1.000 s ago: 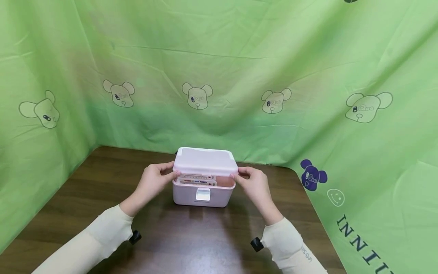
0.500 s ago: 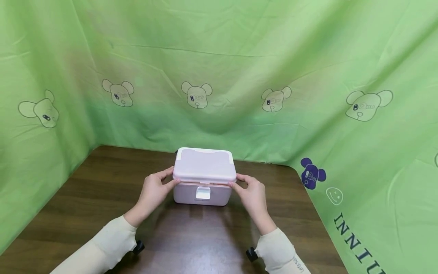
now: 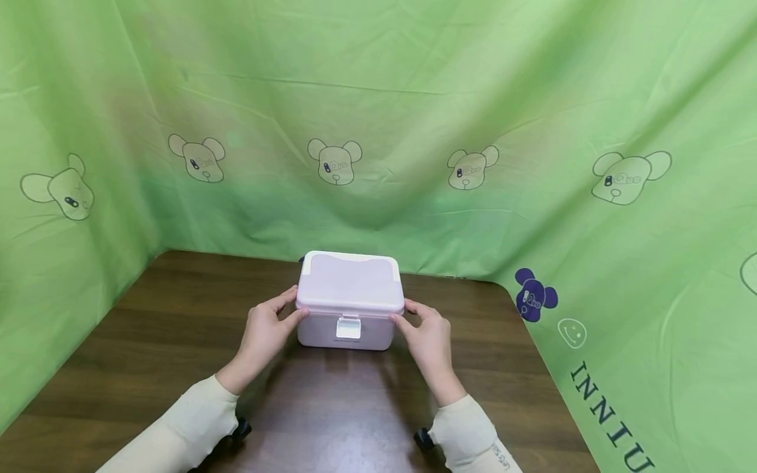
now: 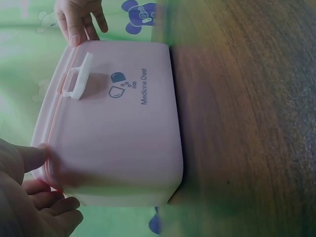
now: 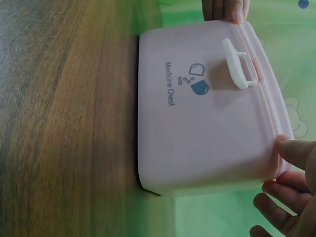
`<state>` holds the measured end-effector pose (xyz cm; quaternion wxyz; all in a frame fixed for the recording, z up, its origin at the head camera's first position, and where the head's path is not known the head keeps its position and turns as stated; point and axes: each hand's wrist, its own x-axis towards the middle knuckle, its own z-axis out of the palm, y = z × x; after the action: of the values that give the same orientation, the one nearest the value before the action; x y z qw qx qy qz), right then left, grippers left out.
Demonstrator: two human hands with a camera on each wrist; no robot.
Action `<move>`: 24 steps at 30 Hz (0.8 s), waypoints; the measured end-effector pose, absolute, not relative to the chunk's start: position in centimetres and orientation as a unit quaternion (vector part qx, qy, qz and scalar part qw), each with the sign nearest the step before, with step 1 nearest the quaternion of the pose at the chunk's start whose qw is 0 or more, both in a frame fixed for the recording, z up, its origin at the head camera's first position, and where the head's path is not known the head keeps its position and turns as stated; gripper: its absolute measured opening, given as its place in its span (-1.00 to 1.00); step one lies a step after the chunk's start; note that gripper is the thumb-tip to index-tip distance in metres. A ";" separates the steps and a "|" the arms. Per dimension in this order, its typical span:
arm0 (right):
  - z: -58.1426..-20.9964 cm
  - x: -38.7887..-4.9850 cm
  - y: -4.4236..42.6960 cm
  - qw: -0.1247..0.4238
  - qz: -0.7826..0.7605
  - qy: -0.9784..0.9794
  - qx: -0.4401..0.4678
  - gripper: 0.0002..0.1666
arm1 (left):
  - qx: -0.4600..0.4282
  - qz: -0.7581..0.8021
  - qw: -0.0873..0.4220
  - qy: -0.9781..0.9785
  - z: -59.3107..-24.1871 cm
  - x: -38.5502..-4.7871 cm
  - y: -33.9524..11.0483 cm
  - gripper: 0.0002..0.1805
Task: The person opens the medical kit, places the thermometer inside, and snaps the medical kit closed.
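Observation:
A pale pink medicine chest (image 3: 349,332) stands on the table, its lid (image 3: 355,282) down on the body. In both wrist views the white front latch (image 4: 82,76) sticks out from the front wall, above printed lettering (image 5: 170,84). At the chest's left front corner, my left hand (image 3: 266,330) pinches the lid's edge, thumb in front and fingers at the side. Mirroring it, my right hand (image 3: 430,336) pinches the lid's edge at the right front corner. The lid hides whatever lies inside.
The brown wooden table (image 3: 177,341) extends around the chest. Behind it and along both sides hangs a green cloth (image 3: 402,217) printed with bear heads. A small black device (image 3: 422,439) sits at the right sleeve's cuff.
Both hands have brought the lid down onto the chest, covering the white printed items that showed inside. The gap at the front has disappeared.

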<state>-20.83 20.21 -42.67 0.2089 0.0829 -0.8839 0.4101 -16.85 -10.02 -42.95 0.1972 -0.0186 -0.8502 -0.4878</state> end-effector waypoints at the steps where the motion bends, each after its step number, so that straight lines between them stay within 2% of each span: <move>1: -42.7 -20.8 20.2 0.210 0.411 -0.883 0.081 -0.51 | -0.019 -0.493 0.196 -0.847 -43.0 -16.9 -10.0 -0.41; 12: -43.1 -20.9 19.1 0.232 0.424 -0.874 0.049 -0.50 | 0.000 -0.555 0.171 -0.814 -43.8 -18.0 -9.9 -0.36; 20: -43.7 -20.5 18.3 0.238 0.457 -0.857 -0.007 -0.52 | 0.001 -0.536 0.144 -0.832 -44.9 -19.0 -9.6 -0.10; 24: -44.3 -19.9 17.5 0.258 0.478 -0.839 -0.033 -0.59 | 0.003 -0.534 0.145 -0.833 -45.8 -19.4 -9.5 -0.12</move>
<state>-19.91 17.51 -44.35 0.2582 -0.0329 -0.8392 0.4776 -19.38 -9.49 -45.75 0.1445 0.0033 -0.8329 -0.5342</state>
